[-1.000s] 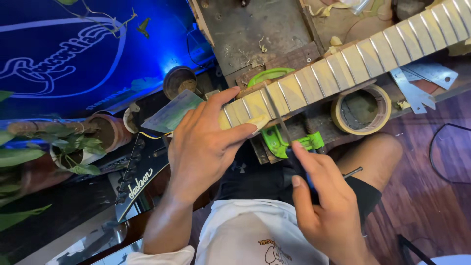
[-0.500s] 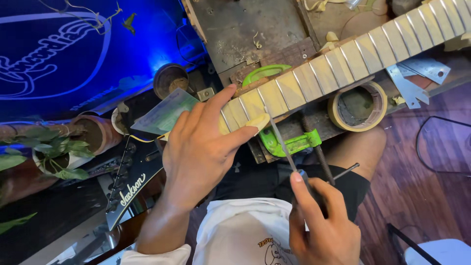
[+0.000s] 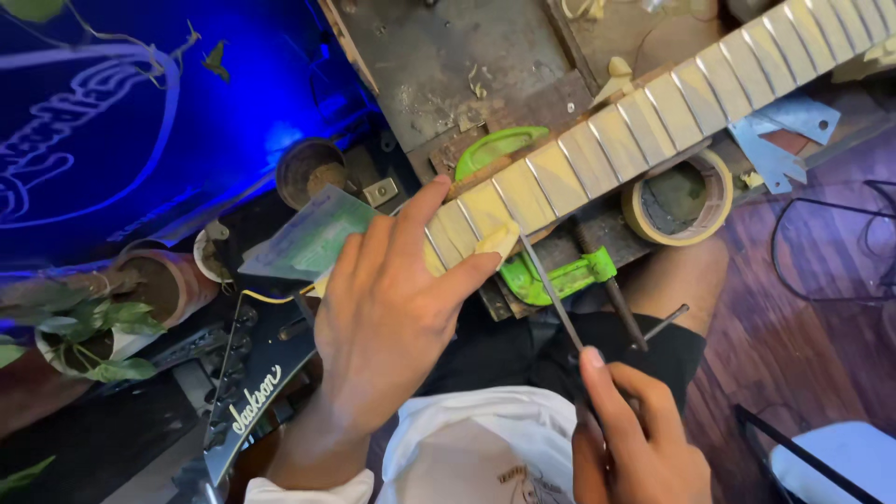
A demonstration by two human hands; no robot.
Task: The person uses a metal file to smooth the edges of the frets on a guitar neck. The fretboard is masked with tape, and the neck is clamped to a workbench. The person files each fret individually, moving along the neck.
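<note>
A guitar neck (image 3: 653, 121) with pale tape between its frets runs from the centre up to the top right. My left hand (image 3: 392, 317) rests on its lower end, fingers spread over the first frets, thumb pressed against the edge. The black headstock (image 3: 261, 383) sticks out below my left wrist. My right hand (image 3: 635, 434) is closed around the handle of a thin metal file (image 3: 551, 289), whose tip touches the neck's edge beside my left thumb.
A green clamp (image 3: 560, 275) holds the neck at the bench edge. A roll of masking tape (image 3: 681, 196) lies under the neck. A grey worn bench top (image 3: 448, 65), potted plants (image 3: 84, 327) at left, blue-lit wall, wooden floor and a stool at right.
My right hand has dropped lower and toward me, drawing the file back along the neck's edge. The left hand has kept its hold on the neck.
</note>
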